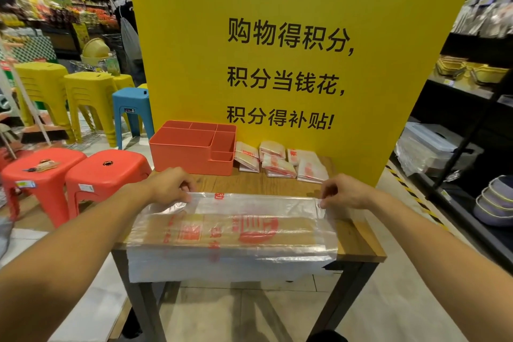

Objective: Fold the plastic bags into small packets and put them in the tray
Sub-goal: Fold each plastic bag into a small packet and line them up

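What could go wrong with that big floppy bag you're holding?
The plastic bag hangs over the near edge of the table, so it might slide off once a grip loosens. The left hand and right hand pinch only its far edge, so the thin film may wrinkle and fold crookedly. The folded packets lie loose beside the orange tray, close to the hands, and a stray sweep could knock them about.
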Demonstrator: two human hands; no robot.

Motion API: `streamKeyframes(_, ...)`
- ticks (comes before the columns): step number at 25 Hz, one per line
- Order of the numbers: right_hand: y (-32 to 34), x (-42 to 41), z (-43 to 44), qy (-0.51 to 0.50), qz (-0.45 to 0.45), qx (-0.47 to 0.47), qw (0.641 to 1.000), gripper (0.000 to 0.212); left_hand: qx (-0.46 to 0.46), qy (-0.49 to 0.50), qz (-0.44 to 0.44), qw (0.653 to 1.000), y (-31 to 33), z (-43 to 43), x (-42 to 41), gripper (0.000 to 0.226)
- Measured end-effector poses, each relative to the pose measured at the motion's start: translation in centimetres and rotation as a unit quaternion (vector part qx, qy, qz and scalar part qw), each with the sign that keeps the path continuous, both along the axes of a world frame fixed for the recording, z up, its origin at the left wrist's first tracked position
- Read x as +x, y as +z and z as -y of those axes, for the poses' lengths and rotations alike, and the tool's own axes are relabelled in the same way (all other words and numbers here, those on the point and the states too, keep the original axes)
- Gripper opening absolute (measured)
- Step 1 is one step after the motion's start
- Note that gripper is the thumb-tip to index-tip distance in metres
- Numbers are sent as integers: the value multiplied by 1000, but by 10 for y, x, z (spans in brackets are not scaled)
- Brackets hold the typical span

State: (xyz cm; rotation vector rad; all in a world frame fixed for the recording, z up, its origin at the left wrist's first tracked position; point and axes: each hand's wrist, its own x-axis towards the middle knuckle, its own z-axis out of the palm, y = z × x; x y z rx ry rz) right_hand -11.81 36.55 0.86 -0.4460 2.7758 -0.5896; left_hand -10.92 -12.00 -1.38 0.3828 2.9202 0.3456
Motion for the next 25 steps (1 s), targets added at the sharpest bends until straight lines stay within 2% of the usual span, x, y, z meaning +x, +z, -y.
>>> streamKeyframes(3, 8, -3, -9, -24, 20, -64, 997, 19, 11, 1, 0, 1000, 0, 1, -3, 28)
streamKeyframes(6, 3, -7, -14, -79, -30, -84, 993, 22, 42, 1, -2, 999, 1, -1, -2, 26)
streamKeyframes(11, 6, -15, -18, -119, -135, 77, 981, 17, 31, 4, -17, 999, 3, -2, -2, 26)
streamKeyframes(13, 3, -10, -2, -108, -155, 66, 980, 22, 27, -2, -11, 1000, 3, -4, -1, 24)
streamKeyframes(16, -8, 4, 42, -18, -55, -33, 998, 43, 49, -12, 11, 999, 4, -16, 3, 14)
streamKeyframes(18, -15, 11, 63, 22, -19, -17, 999, 52, 59, -17, 2, 998, 5, -21, 5, 12)
streamKeyframes(21, -20, 10, 68, 27, -28, 7, 999, 30, 93, -7, -17, 995, 8, -20, 7, 14)
streamKeyframes(23, -21, 8, 66, 33, -45, 16, 998, 17, 112, 3, 3, 994, 11, -20, 12, 12)
streamKeyframes(25, -22, 7, 66, 38, -81, 0, 996, 15, 93, -1, 31, 995, 13, -22, 19, 29)
